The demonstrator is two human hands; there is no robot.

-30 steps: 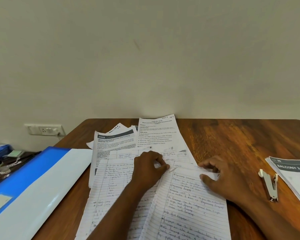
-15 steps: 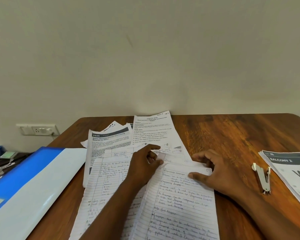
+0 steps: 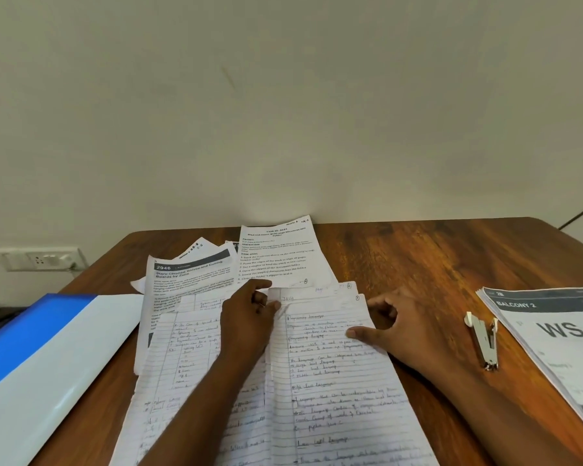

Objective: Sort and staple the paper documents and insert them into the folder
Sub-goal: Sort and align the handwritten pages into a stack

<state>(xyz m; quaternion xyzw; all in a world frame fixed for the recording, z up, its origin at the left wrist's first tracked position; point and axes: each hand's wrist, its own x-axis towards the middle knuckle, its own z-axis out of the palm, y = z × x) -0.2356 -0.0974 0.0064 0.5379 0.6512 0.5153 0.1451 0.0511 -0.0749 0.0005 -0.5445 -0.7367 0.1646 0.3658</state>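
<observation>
Handwritten lined sheets (image 3: 330, 375) lie fanned out at the table's middle, over printed pages (image 3: 189, 277) and a printed task sheet (image 3: 276, 253). My left hand (image 3: 249, 317) pinches the top left corner of the uppermost lined sheet between thumb and fingers. My right hand (image 3: 401, 327) rests on that sheet's right edge, thumb pressing the paper, fingers curled. A blue and white folder (image 3: 48, 358) lies at the left. A metal stapler (image 3: 483, 341) lies on the wood to the right of my right hand.
A printed stack headed "BALCONY 2" (image 3: 559, 334) sits at the right edge of the wooden table (image 3: 401, 257). A wall socket (image 3: 37, 258) is at the far left. The wall stands right behind the table.
My left hand has shifted up to the top corner of the lined sheet and lifted it slightly. My right hand slid along its right edge. The view tilted a little.
</observation>
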